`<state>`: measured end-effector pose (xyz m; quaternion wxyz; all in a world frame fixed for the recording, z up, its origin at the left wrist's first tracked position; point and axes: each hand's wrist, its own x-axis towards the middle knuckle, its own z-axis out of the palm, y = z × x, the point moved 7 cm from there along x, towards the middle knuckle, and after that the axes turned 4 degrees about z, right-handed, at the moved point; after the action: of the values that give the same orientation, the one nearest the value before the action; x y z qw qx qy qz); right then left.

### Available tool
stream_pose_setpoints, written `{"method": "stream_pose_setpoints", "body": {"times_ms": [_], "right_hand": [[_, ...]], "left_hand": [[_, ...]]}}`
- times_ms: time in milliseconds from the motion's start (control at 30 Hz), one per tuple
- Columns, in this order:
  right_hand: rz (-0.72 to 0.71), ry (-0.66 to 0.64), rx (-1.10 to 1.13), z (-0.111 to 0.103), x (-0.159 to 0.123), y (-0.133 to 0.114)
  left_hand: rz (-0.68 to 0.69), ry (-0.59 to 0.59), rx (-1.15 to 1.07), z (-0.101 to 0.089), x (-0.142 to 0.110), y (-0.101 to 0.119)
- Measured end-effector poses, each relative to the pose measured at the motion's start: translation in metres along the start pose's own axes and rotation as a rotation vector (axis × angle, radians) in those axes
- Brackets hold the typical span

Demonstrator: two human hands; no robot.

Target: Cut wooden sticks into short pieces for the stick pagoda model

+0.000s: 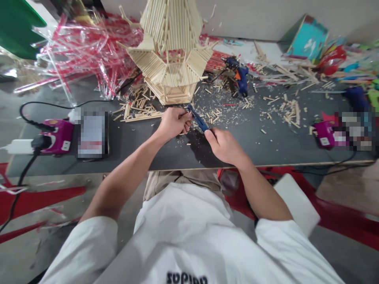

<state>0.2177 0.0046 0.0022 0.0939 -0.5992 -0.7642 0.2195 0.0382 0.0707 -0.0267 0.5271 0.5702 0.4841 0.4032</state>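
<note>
My right hand [223, 146] is closed around a slim blue hand tool [200, 120] that looks like nippers, its dark tip pointing up and left. At that tip, the fingers of my left hand [174, 122] are pinched together; whatever small piece they hold is hidden. Just beyond both hands stands a tiered pagoda-like model [174, 75] built of pale wooden sticks, its lowest base close to the tool's tip. Short cut stick pieces [214, 115] lie to the right of the tool. Longer loose sticks [145, 116] lie left of my left hand.
A blue glue gun [242, 79] lies right of the model. Crumpled red-and-clear plastic wrappers [89, 55] pile up at back left. A phone [92, 134] and a purple power adapter [59, 136] with cords occupy the left side. A teal box [308, 39] stands at back right.
</note>
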Motion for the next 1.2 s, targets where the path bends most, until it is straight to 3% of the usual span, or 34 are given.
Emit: {"method": "stream_pose_setpoints", "body": {"times_ms": [700, 900, 1200], "right_hand": [[0.069, 0.004, -0.171, 0.005, 0.002, -0.003], [0.126, 0.092, -0.218, 0.007, -0.001, 0.000], [0.253, 0.225, -0.304, -0.019, -0.006, 0.034]], "left_hand": [[0.022, 0.017, 0.036, 0.001, 0.003, 0.000], [0.068, -0.013, 0.042, 0.004, 0.000, 0.007], [0.031, -0.095, -0.145, 0.003, -0.012, 0.024]]}}
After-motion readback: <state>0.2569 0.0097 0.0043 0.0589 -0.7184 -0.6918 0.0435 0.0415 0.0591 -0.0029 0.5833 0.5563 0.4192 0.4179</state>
